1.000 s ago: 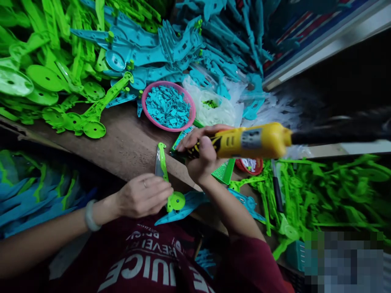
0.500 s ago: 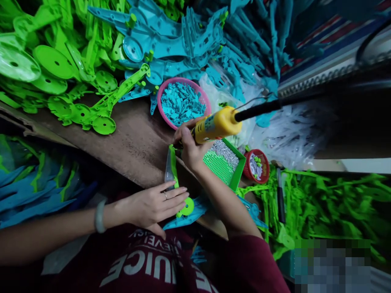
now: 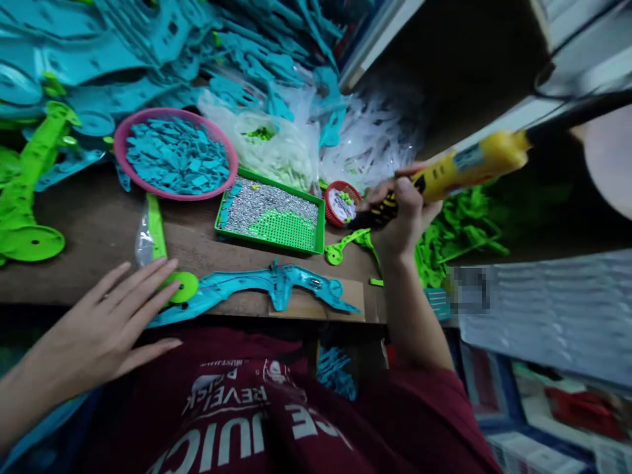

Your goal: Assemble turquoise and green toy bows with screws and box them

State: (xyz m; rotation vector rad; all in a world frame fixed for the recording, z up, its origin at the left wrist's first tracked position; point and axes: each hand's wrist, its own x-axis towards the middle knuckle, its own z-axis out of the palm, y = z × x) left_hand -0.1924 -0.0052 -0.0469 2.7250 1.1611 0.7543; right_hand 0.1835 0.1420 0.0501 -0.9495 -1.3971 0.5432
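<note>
My right hand (image 3: pixel 401 227) is wrapped round a yellow and black electric screwdriver (image 3: pixel 467 170), raised over the right part of the table. On the left, my left hand (image 3: pixel 116 316) lies with fingers spread on the end of a bow-shaped plastic assembly. Its blue body (image 3: pixel 237 284) lies along the table's front edge. A lime green disc (image 3: pixel 186 288) shows beside my left fingertips, and a green limb with a clear strip (image 3: pixel 155 227) points away beyond them. The part under my palm is hidden.
A pink basket (image 3: pixel 232 181) holds small blue pieces. Beside it, a green tray (image 3: pixel 320 230) holds silver screws. A red basket (image 3: pixel 334 214) has small white and green parts. Blue plastic parts (image 3: pixel 148 39) pile up at the back, green ones (image 3: pixel 444 230) at the right.
My view has swung to the right. My right hand and the screwdriver have moved away from the green limb's tip to the right. My left hand remains on the assembly.
</note>
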